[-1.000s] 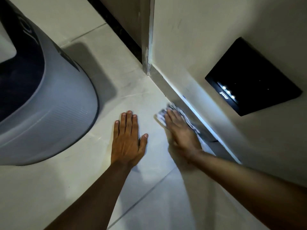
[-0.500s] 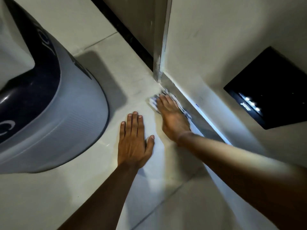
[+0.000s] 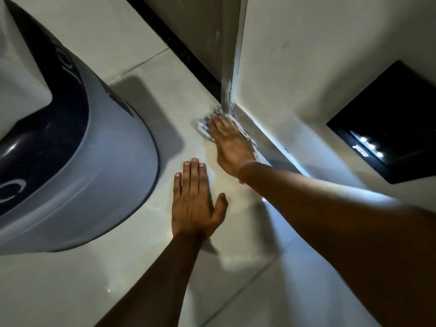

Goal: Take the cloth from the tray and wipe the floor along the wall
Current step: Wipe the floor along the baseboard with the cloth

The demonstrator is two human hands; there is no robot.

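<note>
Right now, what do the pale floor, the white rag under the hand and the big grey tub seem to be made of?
Pale floor: glazed tile, probably ceramic; glossy reflections and grout lines. White rag under the right hand: soft woven cloth, judging by its crumpled edges; motion blur hides the weave. Big grey tub: likely moulded plastic, matt ribbed side and shiny dark top.
</note>
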